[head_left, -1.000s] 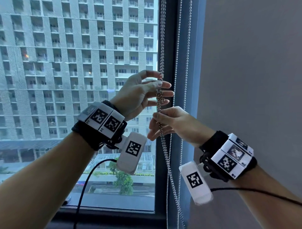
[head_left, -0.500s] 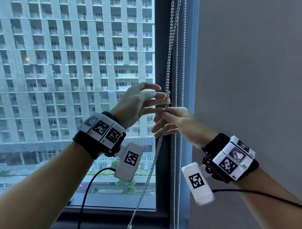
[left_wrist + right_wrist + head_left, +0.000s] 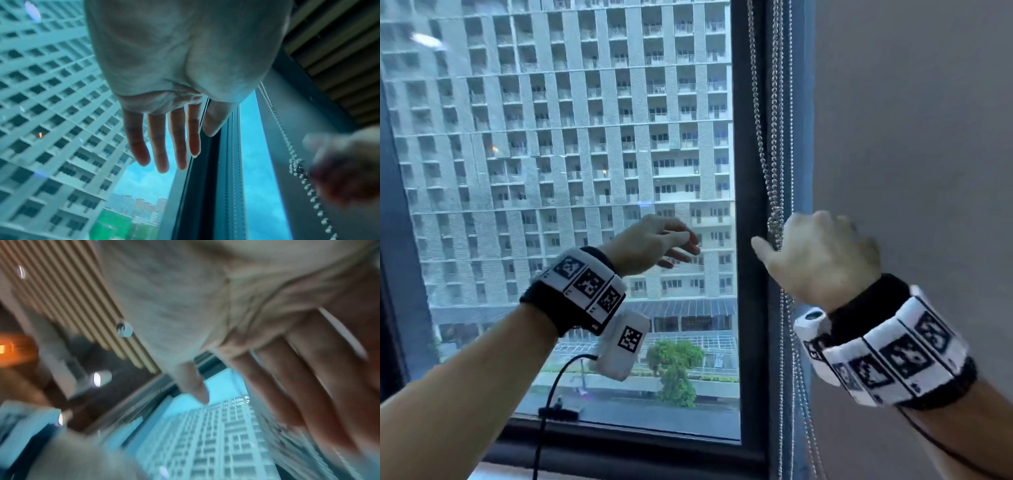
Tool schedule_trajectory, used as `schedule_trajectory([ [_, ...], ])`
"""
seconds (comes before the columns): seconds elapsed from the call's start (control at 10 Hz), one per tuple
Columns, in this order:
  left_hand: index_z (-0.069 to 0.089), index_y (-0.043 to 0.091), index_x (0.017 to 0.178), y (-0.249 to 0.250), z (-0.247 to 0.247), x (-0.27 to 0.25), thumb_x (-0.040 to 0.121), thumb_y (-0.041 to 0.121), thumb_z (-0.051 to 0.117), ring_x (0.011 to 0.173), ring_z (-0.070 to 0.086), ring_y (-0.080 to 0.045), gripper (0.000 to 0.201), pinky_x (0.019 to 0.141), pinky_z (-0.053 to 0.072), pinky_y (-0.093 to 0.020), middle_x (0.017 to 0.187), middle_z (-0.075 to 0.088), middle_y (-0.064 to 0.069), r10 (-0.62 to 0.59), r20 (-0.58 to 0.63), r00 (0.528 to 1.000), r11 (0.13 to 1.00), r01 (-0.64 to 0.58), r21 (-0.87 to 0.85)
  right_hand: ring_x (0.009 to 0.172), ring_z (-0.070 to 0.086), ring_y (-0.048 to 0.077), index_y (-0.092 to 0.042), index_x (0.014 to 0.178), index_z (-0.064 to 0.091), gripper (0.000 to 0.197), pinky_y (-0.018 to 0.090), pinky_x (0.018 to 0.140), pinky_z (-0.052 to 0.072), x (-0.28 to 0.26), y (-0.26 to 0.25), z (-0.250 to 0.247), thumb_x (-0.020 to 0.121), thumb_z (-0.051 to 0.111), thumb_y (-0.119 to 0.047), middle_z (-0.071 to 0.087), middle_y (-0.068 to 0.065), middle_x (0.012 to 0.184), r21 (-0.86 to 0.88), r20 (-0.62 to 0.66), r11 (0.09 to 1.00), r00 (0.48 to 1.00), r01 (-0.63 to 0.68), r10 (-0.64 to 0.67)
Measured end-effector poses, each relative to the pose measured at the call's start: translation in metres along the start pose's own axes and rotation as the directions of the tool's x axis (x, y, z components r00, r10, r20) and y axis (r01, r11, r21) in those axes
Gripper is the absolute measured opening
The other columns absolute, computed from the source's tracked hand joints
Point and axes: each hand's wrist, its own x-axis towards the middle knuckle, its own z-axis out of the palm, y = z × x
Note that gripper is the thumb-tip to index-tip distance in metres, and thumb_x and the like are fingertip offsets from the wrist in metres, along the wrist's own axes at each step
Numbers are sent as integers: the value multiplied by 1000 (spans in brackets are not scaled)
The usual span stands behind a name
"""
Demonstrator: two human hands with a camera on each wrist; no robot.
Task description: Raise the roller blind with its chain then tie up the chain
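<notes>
Your left hand (image 3: 654,241) hangs free in front of the window glass (image 3: 571,171), fingers straight and loosely spread, holding nothing and well clear of the chain (image 3: 774,137). The bead chain runs down the dark window frame (image 3: 748,308) beside the grey wall (image 3: 914,120), with a knot (image 3: 775,226) bunched in it just beside your right hand (image 3: 825,260). That hand's fingers look extended in the blurred wrist view, and you cannot tell whether they touch the chain.
</notes>
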Motion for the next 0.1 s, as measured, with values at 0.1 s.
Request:
schedule_trajectory([
  [0.1,59,7,109,-1,-14,-13,98,20,41,103,61,-24,25,83,48,-33,112,66,-10,-14,-92,996,974,34,224,59,40,22,-11,76,47,37,30,62,31,-2,-15,-32,91,52,-45,46,4,71,199,-411,969,910,147,-54],
])
